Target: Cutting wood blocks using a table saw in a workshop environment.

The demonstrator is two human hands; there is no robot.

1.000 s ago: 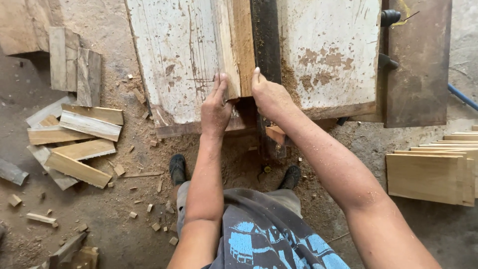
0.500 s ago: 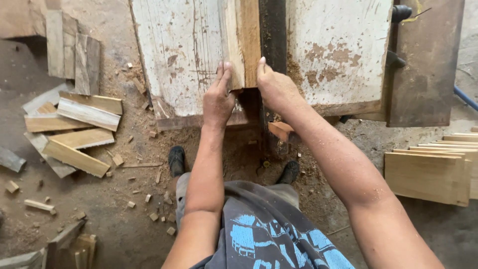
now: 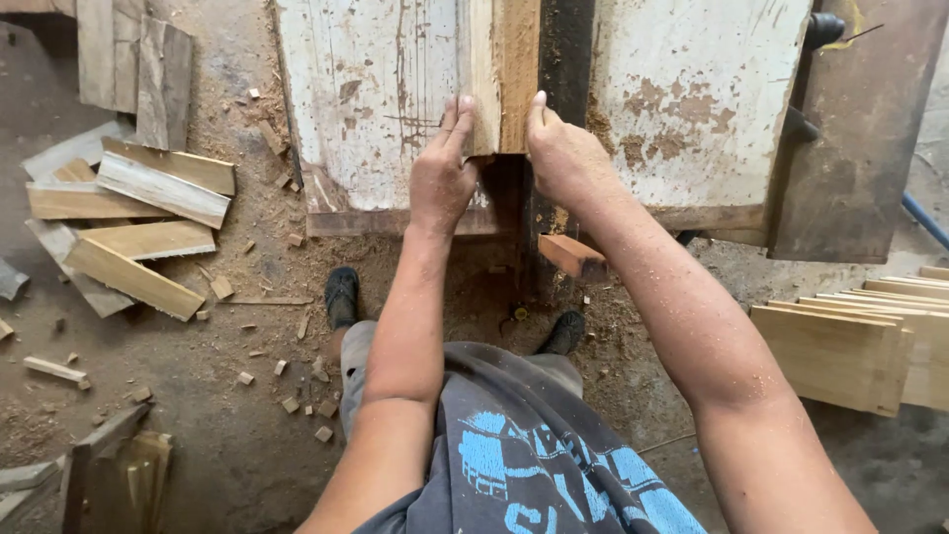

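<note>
1. Head view, looking straight down: wooden plank (image 3: 502,74) lying lengthwise on the worn white tabletop (image 3: 376,99), just left of a dark slot (image 3: 565,59) that splits the surface.
2. Left hand (image 3: 441,176) pressed flat against the plank's near left corner, fingers extended and together along its left edge, thumb toward the plank's end; not wrapped around it.
3. Right hand (image 3: 563,158) set at the plank's near right corner, fingertips touching its right edge beside the dark slot, palm over the tabletop's near rim; likewise pushing, not clamped.
4. Plank directly beyond and between both hands, its near end level with the fingers.
5. Small reddish wood block (image 3: 571,254) jutting out below the tabletop, under the right wrist.
6. Loose offcut boards (image 3: 138,213) scattered on the sawdust floor (image 3: 247,415) to the left; neat stack of pale boards (image 3: 850,346) to the right.
7. Dark shoes (image 3: 342,295) planted on the floor under the tabletop's edge.
</note>
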